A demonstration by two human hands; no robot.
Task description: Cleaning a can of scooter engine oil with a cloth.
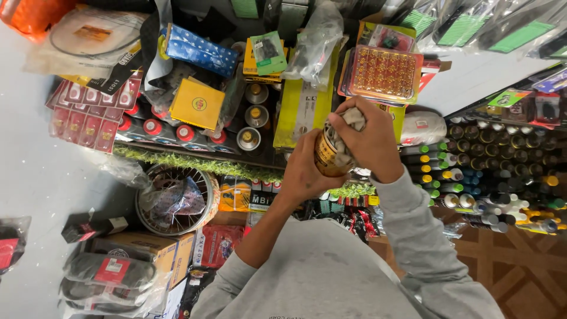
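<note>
- Far left: a pale floor (35, 183) with a stack of bagged black belts (109, 274) with red labels, resting on cardboard boxes (156, 251).
- Above them, a row of red blister cards (88, 115), and beside those, red-capped bottles (168, 130) lying along a shelf edged with green tinsel trim (195, 164).
- Below the trim, a spoked wheel rim (174, 201) with a crumpled plastic bag inside it.
- Upper middle: a blue dotted box (198, 50), a yellow square packet (196, 103), and three round tins (254, 115) seen from the top, one behind the other.
- Centre: left hand (304, 174) wrapped around the lower body of a gold-coloured can (326, 156), fingers closed on it; the can is held in the air in front of the shelf, tilted.
- Right hand (369, 139) is clenched on a greyish cloth (348, 127), pressing it onto the upper end of the can; the cloth drapes down over the can's side.
- Both forearms are in grey sleeves (413, 236).
- Just behind the hands, a tall yellow-green box (301, 109) and an amber studded tray (384, 74) in clear packaging.
- Right: rows of small bottles (484, 171) with green, yellow, blue and white caps, lying on their sides, well apart from the can.
- Lower right: patterned brown flooring (520, 272).
</note>
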